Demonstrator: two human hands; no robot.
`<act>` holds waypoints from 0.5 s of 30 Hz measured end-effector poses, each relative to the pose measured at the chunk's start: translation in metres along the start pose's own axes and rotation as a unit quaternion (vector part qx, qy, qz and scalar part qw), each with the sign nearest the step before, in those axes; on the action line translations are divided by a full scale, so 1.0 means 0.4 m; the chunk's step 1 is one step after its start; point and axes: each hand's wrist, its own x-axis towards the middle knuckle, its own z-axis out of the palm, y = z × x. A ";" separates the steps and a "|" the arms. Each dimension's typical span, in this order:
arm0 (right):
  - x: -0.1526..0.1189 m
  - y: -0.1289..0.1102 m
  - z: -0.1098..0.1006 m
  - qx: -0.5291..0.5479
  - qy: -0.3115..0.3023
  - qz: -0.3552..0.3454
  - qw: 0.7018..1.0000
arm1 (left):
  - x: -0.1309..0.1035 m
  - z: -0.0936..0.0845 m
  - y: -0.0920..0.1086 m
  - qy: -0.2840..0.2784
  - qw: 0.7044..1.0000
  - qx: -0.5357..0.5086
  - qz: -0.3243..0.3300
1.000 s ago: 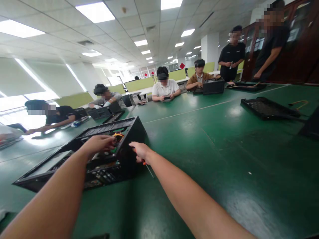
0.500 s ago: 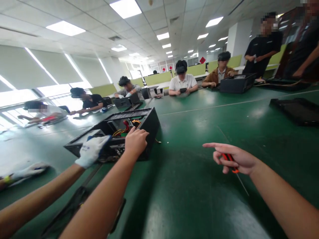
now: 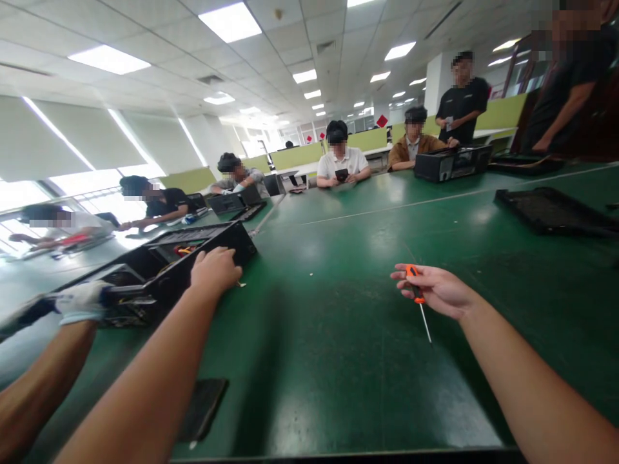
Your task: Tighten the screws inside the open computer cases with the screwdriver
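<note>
At the left, a black computer case (image 3: 167,283) lies on its side with its top open, and coloured wires show inside. My left hand (image 3: 216,269) rests on its near right edge, fingers bent over the rim; whether they grip it is hard to see. Over the green table on the right, my right hand (image 3: 432,287) holds an orange and black screwdriver (image 3: 416,283), its thin shaft pointing down. A white-gloved hand (image 3: 84,301) of another person is at the left end of the case.
A flat black panel (image 3: 556,209) lies at the right on the green table (image 3: 338,335). A dark flat piece (image 3: 206,403) is near the front edge. Across the table, several people sit or stand, and another black case (image 3: 452,163) stands there.
The case has shifted left and turned, with my left hand and the gloved hand moving along with it. My right hand has turned, its index finger no longer pointing out, and the screwdriver shows more.
</note>
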 end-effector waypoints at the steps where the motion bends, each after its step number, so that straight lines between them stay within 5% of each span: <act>1: -0.001 -0.002 0.001 -0.005 0.007 -0.008 1.000 | -0.010 -0.005 0.051 0.019 1.000 -0.021 0.012; 3: -0.003 -0.002 0.005 -0.017 0.013 -0.016 1.000 | -0.059 0.000 0.176 0.070 0.994 -0.077 0.040; 5: -0.003 0.006 0.015 -0.039 0.007 -0.014 0.999 | -0.141 0.029 0.310 0.147 0.946 -0.273 0.095; 8: 0.005 0.033 0.036 -0.080 -0.022 -0.022 0.996 | -0.267 0.103 0.467 0.121 0.877 -0.426 0.186; 11: 0.019 0.059 0.053 -0.122 -0.042 -0.044 0.991 | -0.327 0.165 0.532 -0.024 0.839 -0.465 0.283; 15: 0.024 0.070 0.064 -0.197 -0.064 -0.046 0.977 | -0.319 0.188 0.526 -0.100 0.786 -0.567 0.225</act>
